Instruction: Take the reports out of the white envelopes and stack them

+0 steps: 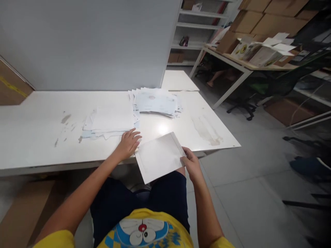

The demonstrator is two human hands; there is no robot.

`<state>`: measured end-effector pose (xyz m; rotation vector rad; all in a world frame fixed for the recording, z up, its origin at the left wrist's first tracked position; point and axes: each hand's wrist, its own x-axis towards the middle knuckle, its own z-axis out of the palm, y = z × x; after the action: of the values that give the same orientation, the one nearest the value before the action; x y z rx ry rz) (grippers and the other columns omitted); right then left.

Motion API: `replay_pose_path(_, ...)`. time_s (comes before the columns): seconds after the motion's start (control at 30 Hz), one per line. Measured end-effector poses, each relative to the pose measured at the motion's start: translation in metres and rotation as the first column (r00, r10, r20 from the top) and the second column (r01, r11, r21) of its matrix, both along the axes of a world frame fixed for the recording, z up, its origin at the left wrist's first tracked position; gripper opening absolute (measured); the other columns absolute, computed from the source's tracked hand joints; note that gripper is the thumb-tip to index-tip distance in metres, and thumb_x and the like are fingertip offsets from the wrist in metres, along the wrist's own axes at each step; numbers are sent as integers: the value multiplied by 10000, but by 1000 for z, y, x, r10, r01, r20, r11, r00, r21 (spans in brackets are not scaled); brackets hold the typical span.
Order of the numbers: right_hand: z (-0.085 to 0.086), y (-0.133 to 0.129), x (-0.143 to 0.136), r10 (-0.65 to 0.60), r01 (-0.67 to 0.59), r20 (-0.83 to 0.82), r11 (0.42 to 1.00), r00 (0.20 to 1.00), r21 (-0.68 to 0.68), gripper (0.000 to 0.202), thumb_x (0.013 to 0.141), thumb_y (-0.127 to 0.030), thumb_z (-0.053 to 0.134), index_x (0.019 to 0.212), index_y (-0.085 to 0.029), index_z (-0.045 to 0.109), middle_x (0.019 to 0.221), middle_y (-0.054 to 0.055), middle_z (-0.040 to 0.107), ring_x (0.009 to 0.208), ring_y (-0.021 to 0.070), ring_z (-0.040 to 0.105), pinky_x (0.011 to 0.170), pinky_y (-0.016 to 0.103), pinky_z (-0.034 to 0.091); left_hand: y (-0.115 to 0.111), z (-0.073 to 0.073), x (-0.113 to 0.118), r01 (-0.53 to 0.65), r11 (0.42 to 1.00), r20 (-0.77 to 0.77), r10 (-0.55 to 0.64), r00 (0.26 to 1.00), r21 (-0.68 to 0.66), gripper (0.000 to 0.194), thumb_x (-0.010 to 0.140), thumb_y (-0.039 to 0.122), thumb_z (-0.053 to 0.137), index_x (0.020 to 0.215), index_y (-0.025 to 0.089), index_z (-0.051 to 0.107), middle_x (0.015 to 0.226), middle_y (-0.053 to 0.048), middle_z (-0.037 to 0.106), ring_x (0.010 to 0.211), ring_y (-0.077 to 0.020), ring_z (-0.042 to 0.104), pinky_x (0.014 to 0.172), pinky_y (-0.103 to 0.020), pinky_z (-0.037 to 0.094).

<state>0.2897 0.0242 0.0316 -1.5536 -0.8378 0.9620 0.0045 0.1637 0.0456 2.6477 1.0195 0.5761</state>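
My right hand (191, 164) grips the right edge of a flat white envelope-like paper (160, 156), thumb on top. The paper is tilted, partly above my lap and partly over the table's front edge. Lines run along its left and right sides. My left hand (129, 143) is open, its fingers stretched out between the paper's left corner and a stack of white papers (113, 119). Whether its fingertips touch either one I cannot tell. Behind, a fanned pile of printed envelopes (156, 101) lies on the table.
The white table (51, 148) has grey smudges and a worn patch at right. A grey panel (90, 44) stands along its back, with a cardboard box (12, 84) at left. To the right are another table with opened boxes (269, 51), an office chair (271, 86) and shelves (199, 26).
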Motion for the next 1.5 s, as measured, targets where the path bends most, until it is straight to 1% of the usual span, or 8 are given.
replay_pose_path(0.33, 6, 128, 35, -334, 321, 11, 915, 942, 246, 443, 581, -268, 457, 994, -197, 598, 805, -4, 610, 635, 144, 531, 513, 234, 397, -3, 0, -9, 26, 1000, 107, -24, 994, -14, 485, 978, 437, 300, 1379, 204, 442, 1369, -118, 523, 1311, -262, 409, 1096, -439, 281)
replay_pose_path(0.5, 19, 218, 26, -350, 294, 256, 927, 901, 231, 506, 677, -282, 445, 1144, -138, 576, 1078, 136, 624, 975, 268, 582, 801, 410, 491, -8, 7, -10, 86, 996, 100, -84, 991, -9, 448, 966, 444, 348, 1326, 228, 506, 1329, -92, 569, 1310, -253, 430, 1104, -441, 294)
replay_pose_path(0.6, 14, 240, 6, -378, 297, 330, 916, 865, 272, 580, 746, -331, 496, 1286, -119, 499, 1370, 215, 462, 1305, 357, 365, 1042, 547, 312, -11, 9, -10, 90, 996, 104, -90, 991, 2, 429, 950, 462, 376, 1280, 250, 551, 1280, -85, 603, 1287, -263, 452, 1087, -453, 312)
replay_pose_path(0.73, -10, 239, -52, -162, -91, 586, 922, 794, 378, 558, 853, -432, 438, 1328, -143, 479, 1473, 186, 387, 1391, 332, 273, 1111, 566, 205, -15, 8, -10, 98, 995, 114, -98, 989, 5, 438, 940, 502, 365, 1192, 241, 610, 1181, -89, 649, 1214, -273, 496, 1047, -452, 334)
replay_pose_path(0.87, -26, 230, -114, 311, -659, 774, 731, 552, 176, 611, 805, -469, 588, 1338, -183, 500, 1481, 150, 411, 1392, 303, 319, 1125, 483, 253, -18, 7, -9, 81, 997, 106, -81, 991, 6, 439, 925, 514, 382, 1090, 218, 660, 1047, -99, 682, 1053, -265, 570, 977, -450, 375)
replay_pose_path(1.0, -25, 220, -133, 413, -749, 832, 663, 371, 6, 603, 788, -432, 652, 1326, -194, 520, 1465, 153, 437, 1368, 319, 353, 1120, 496, 242, -20, 7, -8, 73, 997, 80, -74, 994, 19, 321, 907, 423, 455, 1036, 229, 675, 1068, -90, 678, 1146, -281, 523, 999, -451, 369)
replay_pose_path(1.33, -15, 203, -113, 350, -606, 624, 753, 699, 257, 231, 801, -265, 492, 883, -215, 702, 1055, 75, 593, 942, 206, 586, 855, 357, 464, -19, 2, -9, -167, 979, 229, 137, 964, 115, 256, 919, 287, 428, 1018, 222, 655, 1040, -71, 684, 1213, -271, 493, 1027, -464, 386)
replay_pose_path(1.5, -13, 202, -106, 248, -404, 397, 831, 884, 382, 197, 721, -281, 490, 787, -216, 664, 936, 56, 623, 916, 216, 581, 816, 346, 463, -11, -8, -16, -663, 746, 466, 566, 680, 61, 231, 895, 240, 445, 1056, 212, 608, 1135, -109, 643, 1301, -312, 410, 1081, -539, 300)
